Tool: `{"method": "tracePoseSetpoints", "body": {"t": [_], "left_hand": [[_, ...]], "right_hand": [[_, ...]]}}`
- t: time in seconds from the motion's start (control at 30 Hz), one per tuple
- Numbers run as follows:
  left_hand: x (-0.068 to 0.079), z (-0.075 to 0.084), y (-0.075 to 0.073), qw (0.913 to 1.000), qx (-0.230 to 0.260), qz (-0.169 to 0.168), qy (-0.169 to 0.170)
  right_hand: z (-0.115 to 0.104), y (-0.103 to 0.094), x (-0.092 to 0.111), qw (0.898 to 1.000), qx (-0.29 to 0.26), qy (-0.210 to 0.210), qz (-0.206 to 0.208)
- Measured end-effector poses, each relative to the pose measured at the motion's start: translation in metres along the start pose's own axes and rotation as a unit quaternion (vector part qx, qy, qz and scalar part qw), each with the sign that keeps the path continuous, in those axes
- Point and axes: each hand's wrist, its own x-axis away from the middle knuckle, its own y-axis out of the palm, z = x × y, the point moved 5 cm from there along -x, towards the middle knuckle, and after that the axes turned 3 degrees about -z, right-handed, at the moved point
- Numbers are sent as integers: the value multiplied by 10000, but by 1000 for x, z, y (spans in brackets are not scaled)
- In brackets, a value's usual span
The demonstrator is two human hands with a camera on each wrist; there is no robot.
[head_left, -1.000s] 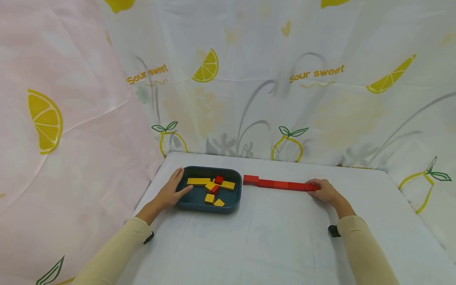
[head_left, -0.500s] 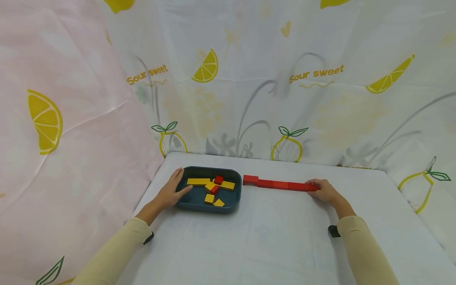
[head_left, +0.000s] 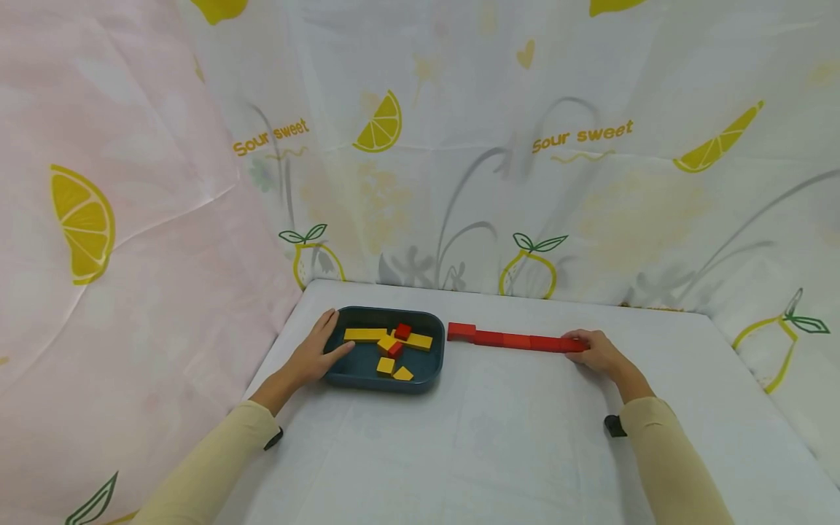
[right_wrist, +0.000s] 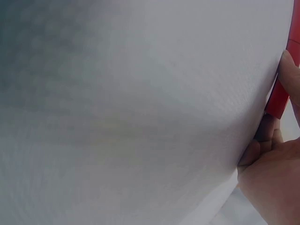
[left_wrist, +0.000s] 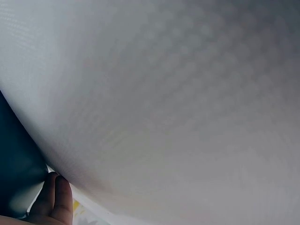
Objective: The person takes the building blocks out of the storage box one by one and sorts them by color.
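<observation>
a makeshift tabletop booth is showing, in what kind of building one cannot tell; a white-covered table is standing near; a pale cloth printed with lemons and "sour sweet" is hanging far and right; a pinkish cloth is screening the left.

Soft, diffuse light casts faint shadow just beside the tray; both wrist views look dimmer, blurred.
</observation>
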Motion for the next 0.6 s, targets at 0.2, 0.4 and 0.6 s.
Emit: {"method": "tracePoseSetpoints", "body": {"t": [0.2, 0.4, 0.6], "left_hand": [[3, -2, -3, 10000, -40, 48, -5], [6, -4, -7, 9999, -34, 96, -2], [6, -7, -9, 9999, -69, 132, 12]], "right_hand": [[-4, 2, -2, 10000, -72, 48, -24], [-8, 3, -3, 10000, -28, 32, 11], [-10, 4, -4, 9995, 189, 252, 34]]}}
